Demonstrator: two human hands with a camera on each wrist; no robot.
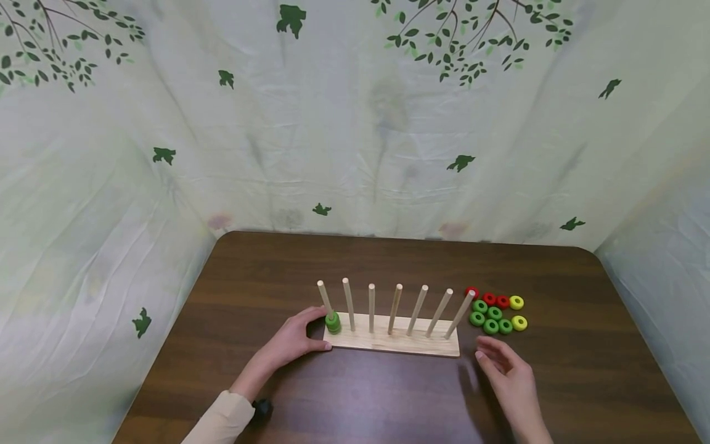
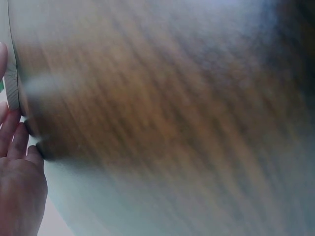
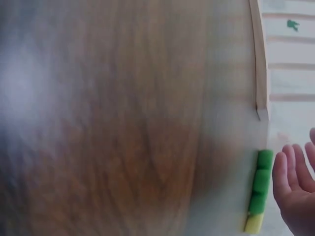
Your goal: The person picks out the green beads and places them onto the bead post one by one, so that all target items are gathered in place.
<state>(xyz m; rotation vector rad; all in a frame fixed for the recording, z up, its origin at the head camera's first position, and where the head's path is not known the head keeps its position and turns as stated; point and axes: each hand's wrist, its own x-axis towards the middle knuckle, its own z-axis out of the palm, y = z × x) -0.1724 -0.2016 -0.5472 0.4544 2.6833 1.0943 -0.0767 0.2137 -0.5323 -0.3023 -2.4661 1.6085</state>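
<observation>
A pale wooden peg board (image 1: 360,340) with a row of several upright pegs lies on the table. Green rings (image 1: 333,323) are stacked at the foot of its leftmost peg. My left hand (image 1: 291,339) grips the board's left end, the thumb at the front edge and the fingers round the side; part of this hand (image 2: 22,184) shows in the left wrist view. Off the board's right end, my right hand (image 1: 511,377) hovers with relaxed fingers and holds nothing. Just beyond it lie several loose green rings (image 1: 490,327), red rings (image 1: 489,299) and two yellow rings (image 1: 519,323).
The dark brown wooden table (image 1: 266,265) has rounded far corners. A pale curtain (image 1: 355,123) printed with leaves and birds hangs behind it and at both sides. A dark object (image 1: 262,408), partly hidden, sits at the left wrist.
</observation>
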